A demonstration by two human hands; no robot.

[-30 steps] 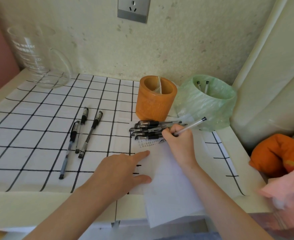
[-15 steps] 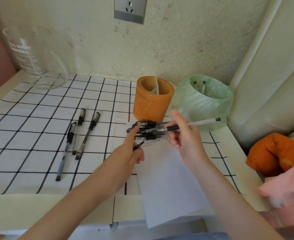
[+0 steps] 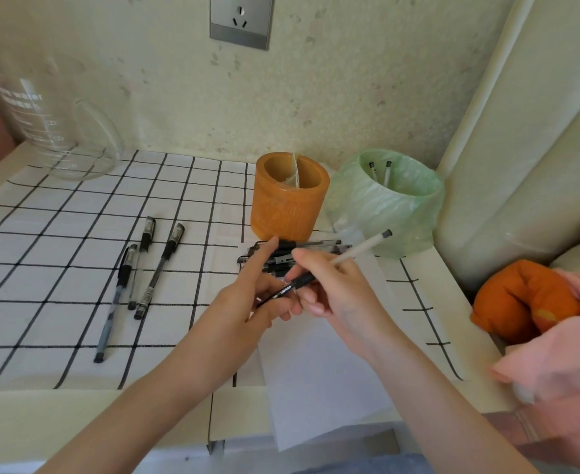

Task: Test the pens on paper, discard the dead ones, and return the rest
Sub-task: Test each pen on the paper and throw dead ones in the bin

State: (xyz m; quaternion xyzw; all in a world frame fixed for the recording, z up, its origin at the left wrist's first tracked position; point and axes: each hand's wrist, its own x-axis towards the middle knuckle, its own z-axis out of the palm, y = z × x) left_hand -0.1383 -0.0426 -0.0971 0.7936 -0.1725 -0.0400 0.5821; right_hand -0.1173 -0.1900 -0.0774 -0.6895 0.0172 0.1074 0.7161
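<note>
Pen (image 3: 302,281) in hands, left (image 3: 247,304) and right (image 3: 345,294)

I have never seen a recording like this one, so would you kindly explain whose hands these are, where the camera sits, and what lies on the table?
There is no machine: a person works with bare hands, and the one camera sits on their head, looking forward and down. On the checked cloth lie three pens at the left, a pile of pens by the orange holder, and a sheet of paper for testing. The green-bagged bin holds two pens. A glass jug stands at the back left. The right hand grips a pen by its pale barrel, lifted off the paper, and the left hand pinches its dark end.
</note>
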